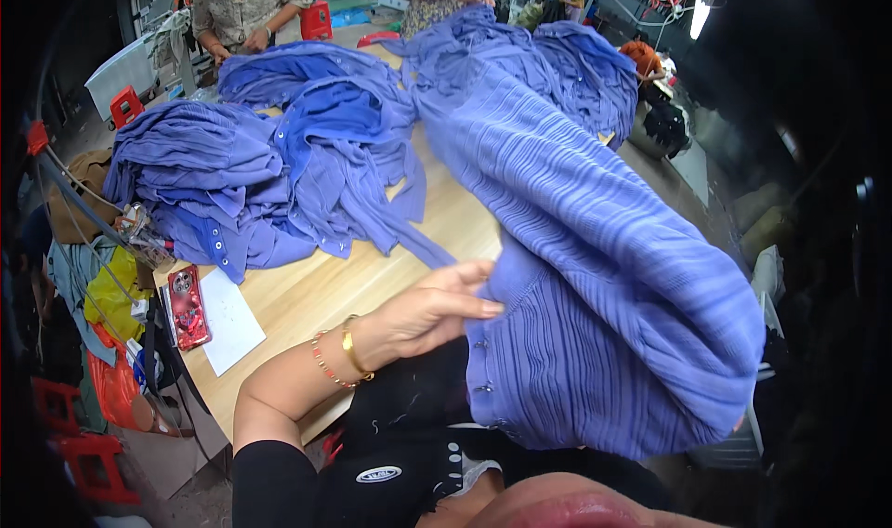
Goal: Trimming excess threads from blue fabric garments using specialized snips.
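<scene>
A purple ribbed cardigan (595,249) with metal snap buttons down its front edge is lifted off the table in front of me. My left hand (432,316), with a gold bracelet and a beaded one on its wrist, pinches the cardigan's edge between thumb and fingers. The garment spreads wide to the right and hides my right hand almost wholly; only a speck of skin shows at its lower right rim. Its far end runs back to the heaped purple garments (483,54) at the back of the table.
More purple cardigans (200,161) lie piled on the wooden table (307,291). A red-cased phone (187,307) rests beside white paper (232,328) at the left edge. Two people (251,12) stand across the table. Red stools (98,468) and bags (113,286) are at the left.
</scene>
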`<state>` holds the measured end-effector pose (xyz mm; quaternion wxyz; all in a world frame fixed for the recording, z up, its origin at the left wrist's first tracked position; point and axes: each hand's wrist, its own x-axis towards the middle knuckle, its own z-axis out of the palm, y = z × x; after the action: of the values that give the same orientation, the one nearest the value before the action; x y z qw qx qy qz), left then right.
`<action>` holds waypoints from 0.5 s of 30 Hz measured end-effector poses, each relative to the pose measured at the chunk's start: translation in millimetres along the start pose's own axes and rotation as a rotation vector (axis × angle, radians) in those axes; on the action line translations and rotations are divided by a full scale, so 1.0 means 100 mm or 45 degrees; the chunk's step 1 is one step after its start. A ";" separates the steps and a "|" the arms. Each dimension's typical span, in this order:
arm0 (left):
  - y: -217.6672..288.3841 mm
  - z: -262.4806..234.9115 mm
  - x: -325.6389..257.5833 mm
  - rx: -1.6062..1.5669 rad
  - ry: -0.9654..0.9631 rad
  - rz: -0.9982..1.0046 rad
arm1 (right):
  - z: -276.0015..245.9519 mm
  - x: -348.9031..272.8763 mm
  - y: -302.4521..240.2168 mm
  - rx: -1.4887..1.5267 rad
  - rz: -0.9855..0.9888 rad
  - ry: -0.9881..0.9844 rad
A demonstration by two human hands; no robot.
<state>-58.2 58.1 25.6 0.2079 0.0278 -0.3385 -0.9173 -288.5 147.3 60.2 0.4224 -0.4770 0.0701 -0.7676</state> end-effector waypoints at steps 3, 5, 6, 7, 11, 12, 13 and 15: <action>0.09 0.08 -0.43 0.240 0.275 0.437 | -0.14 -0.01 -0.03 -0.045 0.012 0.056; 0.06 0.17 -0.67 0.494 0.523 0.708 | -0.31 -0.08 -0.09 -0.102 0.011 0.121; 0.01 0.14 -0.80 0.633 0.614 0.858 | -0.36 -0.10 -0.16 -0.157 0.014 0.146; -0.03 0.06 -0.97 0.891 0.624 1.049 | -0.43 -0.14 -0.16 -0.174 0.033 0.176; -0.14 0.02 -1.20 1.971 1.177 1.276 | -0.98 -0.30 -0.05 -0.279 0.170 0.348; -0.20 -0.03 -1.21 2.040 1.212 1.124 | -1.10 -0.35 -0.03 -0.314 0.215 0.380; -0.26 -0.12 -1.23 2.088 1.253 1.076 | -1.20 -0.39 0.02 -0.344 0.266 0.394; -0.39 -0.28 -1.23 2.127 1.300 0.952 | -1.38 -0.51 0.20 -0.465 0.414 0.419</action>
<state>44.9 116.9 -32.2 0.5110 0.4400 -0.7234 -0.1483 -376.2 130.2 -57.8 0.4302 -0.3967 0.3501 -0.7314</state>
